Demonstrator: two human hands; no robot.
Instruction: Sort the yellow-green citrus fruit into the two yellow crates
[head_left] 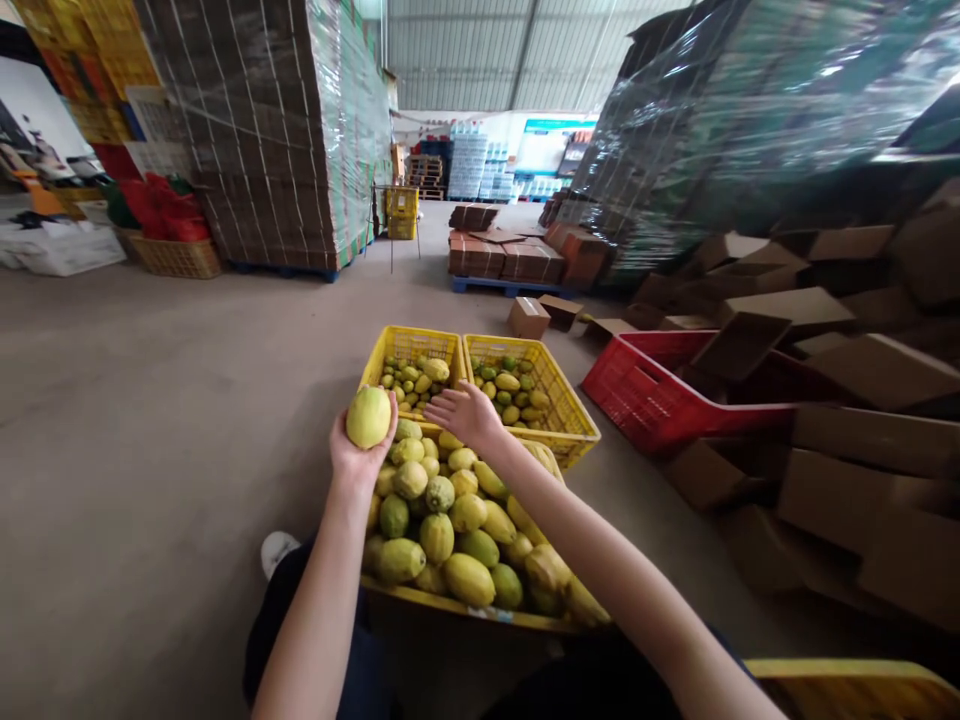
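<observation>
My left hand is raised and grips one yellow-green lemon above the near crate. My right hand reaches forward with fingers spread and nothing in it, hovering over the gap between the near crate and the two far crates. The near yellow crate in front of my knees is heaped with yellow and green lemons. Beyond it stand two yellow crates side by side, the left one and the right one, each partly filled with smaller lemons.
A red crate holding cardboard lies to the right. Flat brown boxes pile up along the right side. Wrapped pallet stacks rise at back left and right. A woven basket sits far left. Bare concrete floor spreads left.
</observation>
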